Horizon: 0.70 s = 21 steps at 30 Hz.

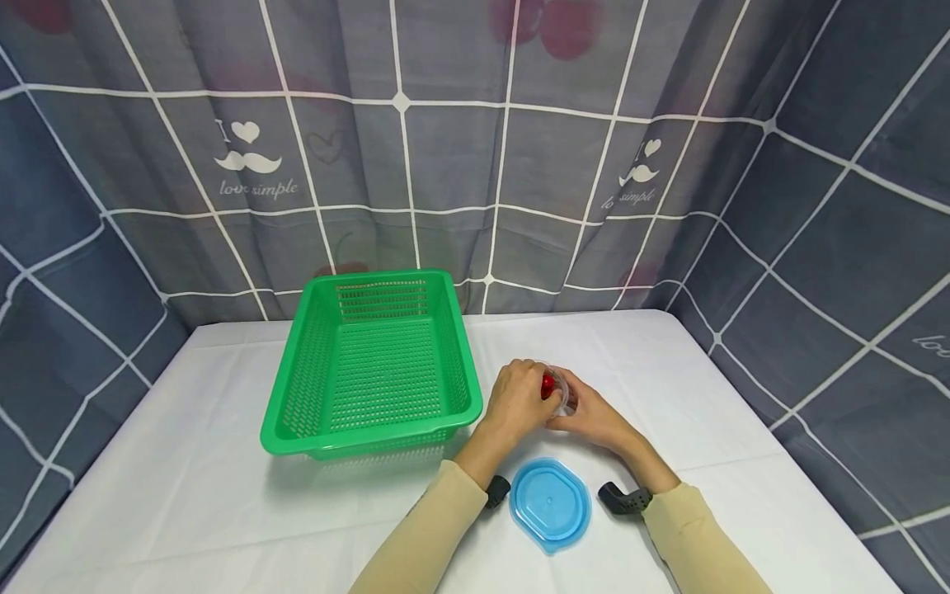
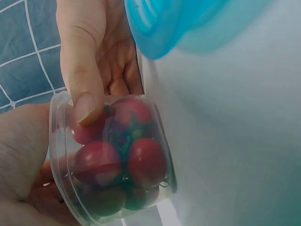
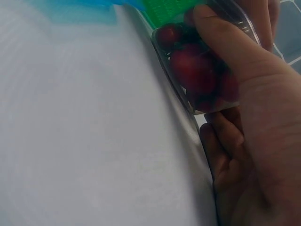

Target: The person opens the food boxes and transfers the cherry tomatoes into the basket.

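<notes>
A small clear plastic tub (image 2: 162,129) holds several red cherry tomatoes (image 2: 146,162) with green stems. My right hand (image 1: 594,418) grips the tub from the right, its thumb (image 3: 230,40) pressed along the wall. From the left, my left hand (image 1: 517,400) reaches over the open rim, and in the head view its thumb and finger lie on either side of a red tomato (image 1: 547,384). Its fingertips are partly hidden behind the rim and tomatoes. Near the forearms, a blue lid (image 1: 550,502) rests off the tub on the white table.
To the left of the hands stands a green slotted basket (image 1: 374,431) with nothing inside. A white cloth (image 1: 171,487) covers the table. Grey checked curtains (image 1: 453,165) hang behind it and on both sides. Dark bands (image 1: 627,501) sit on both wrists.
</notes>
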### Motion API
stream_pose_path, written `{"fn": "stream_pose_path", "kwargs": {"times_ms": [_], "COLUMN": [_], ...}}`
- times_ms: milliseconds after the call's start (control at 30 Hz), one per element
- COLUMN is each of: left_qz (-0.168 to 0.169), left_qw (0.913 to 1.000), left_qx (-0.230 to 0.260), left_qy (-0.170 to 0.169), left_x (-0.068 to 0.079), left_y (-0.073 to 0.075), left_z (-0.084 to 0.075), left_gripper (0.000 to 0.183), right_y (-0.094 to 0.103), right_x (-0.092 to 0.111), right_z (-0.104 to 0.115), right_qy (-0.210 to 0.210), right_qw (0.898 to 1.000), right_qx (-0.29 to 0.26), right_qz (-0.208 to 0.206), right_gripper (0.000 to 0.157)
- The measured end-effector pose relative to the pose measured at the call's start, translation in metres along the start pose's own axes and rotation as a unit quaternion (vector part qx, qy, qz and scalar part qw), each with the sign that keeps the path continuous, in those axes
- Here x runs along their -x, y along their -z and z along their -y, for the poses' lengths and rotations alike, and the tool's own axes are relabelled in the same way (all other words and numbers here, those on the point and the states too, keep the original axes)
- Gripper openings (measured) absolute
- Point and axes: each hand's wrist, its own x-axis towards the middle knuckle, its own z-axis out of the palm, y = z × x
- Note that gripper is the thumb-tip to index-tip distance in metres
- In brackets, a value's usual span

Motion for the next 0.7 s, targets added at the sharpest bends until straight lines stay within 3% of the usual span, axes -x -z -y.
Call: {"fn": "stream_pose_path", "kwargs": {"times_ms": [500,700], "left_qz": [0.025,0.018], "left_qw": [0.9994,0.9996], "left_qx": [0.021,0.02], "left_qy": [0.013,0.01], "left_x": [-0.0004,-0.0012], "left_y": [0.0009,0.0029], "left_z": [0.0001,-0.0006], "left_gripper": [0.02,0.021], "right_y": [-0.0004,0.0005], "right_x": [-0.0011,-0.0006], "right_z": [-0.0035,-0.003], "right_qy": [0.003,0.004], "right_qw": [1.0,1.0], "right_qx": [0.003,0.003], "right_qz": [-0.001,-0.003], "right_gripper": [0.087,0.087]}}
